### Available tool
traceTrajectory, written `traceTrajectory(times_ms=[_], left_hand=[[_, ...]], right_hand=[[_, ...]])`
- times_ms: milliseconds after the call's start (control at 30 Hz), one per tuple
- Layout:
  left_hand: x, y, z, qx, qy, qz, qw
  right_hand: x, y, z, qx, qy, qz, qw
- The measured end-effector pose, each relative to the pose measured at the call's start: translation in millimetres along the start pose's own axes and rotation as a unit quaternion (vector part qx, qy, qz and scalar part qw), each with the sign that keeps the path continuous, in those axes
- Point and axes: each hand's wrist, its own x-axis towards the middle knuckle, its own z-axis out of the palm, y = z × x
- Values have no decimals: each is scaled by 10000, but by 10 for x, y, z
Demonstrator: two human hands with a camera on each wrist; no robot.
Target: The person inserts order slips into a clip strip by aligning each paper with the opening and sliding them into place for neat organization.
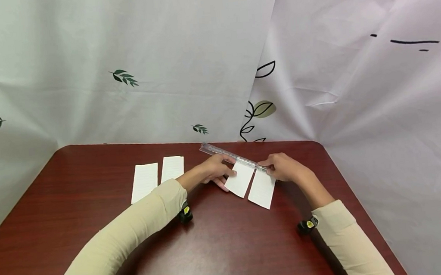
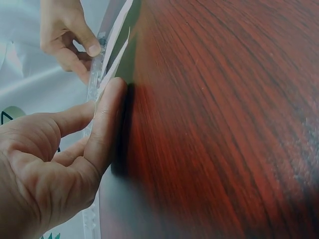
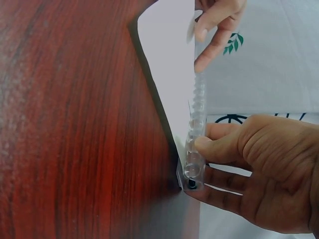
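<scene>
A clear plastic ruler (image 1: 218, 151) with a row of round holes slants across the far part of the table. Two white paper pieces, a left one (image 1: 241, 180) and a right one (image 1: 262, 190), lie along its near edge, their lower ends lifted off the tabletop. With thumb and fingers, my left hand (image 1: 216, 169) pinches the left paper piece beside the ruler. My right hand (image 1: 284, 168) grips the ruler's right end, its thumb on top in the right wrist view (image 3: 271, 164). Whether it also holds the right piece I cannot tell.
Left of my left forearm, two more white paper pieces, one lined (image 1: 144, 181) and one partly covered by the arm (image 1: 172, 167), lie on the reddish-brown table (image 1: 198, 255). A pale curtain (image 1: 155, 103) with leaf prints hangs behind the table's far edge.
</scene>
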Motion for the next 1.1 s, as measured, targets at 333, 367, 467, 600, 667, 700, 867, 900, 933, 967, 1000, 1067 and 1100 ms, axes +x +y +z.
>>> traceTrajectory(times_ms=[333,367,467,600,667,700,867,900,933,967,1000,1067,1100], left_hand=[[-34,41,27,455,90,48,9989],[-39,46,28,546,119,40,9984],[-55,56,37,789,199,8,9967],[-66,71,61,981,271,-52,9948],[-67,76,71,1061,313,-87,9938],[-67,79,77,1097,337,-100,9933],[-85,101,98,1154,331,-159,9926],[-90,107,104,1149,304,-166,9928],[-95,111,108,1130,274,-172,9931],[-101,115,113,1111,247,-175,9934],[-106,118,118,1092,225,-172,9936],[-115,122,127,1057,190,-159,9941],[-119,122,132,1041,178,-149,9943]], right_hand=[[214,571,368,-156,215,-250,9993],[222,574,368,-175,167,-204,9995],[276,651,405,-198,151,-76,9997],[218,552,305,-72,143,-249,9996],[161,433,223,-42,57,-271,9996],[134,376,187,-16,9,-286,9996],[190,526,290,-11,121,-419,9990],[210,580,330,-7,215,-494,9985],[227,607,351,-29,228,-517,9984],[235,603,358,-49,219,-457,9987],[235,587,356,-58,239,-419,9988],[202,530,343,-93,329,-534,9980],[199,527,341,-178,341,-580,9976]])
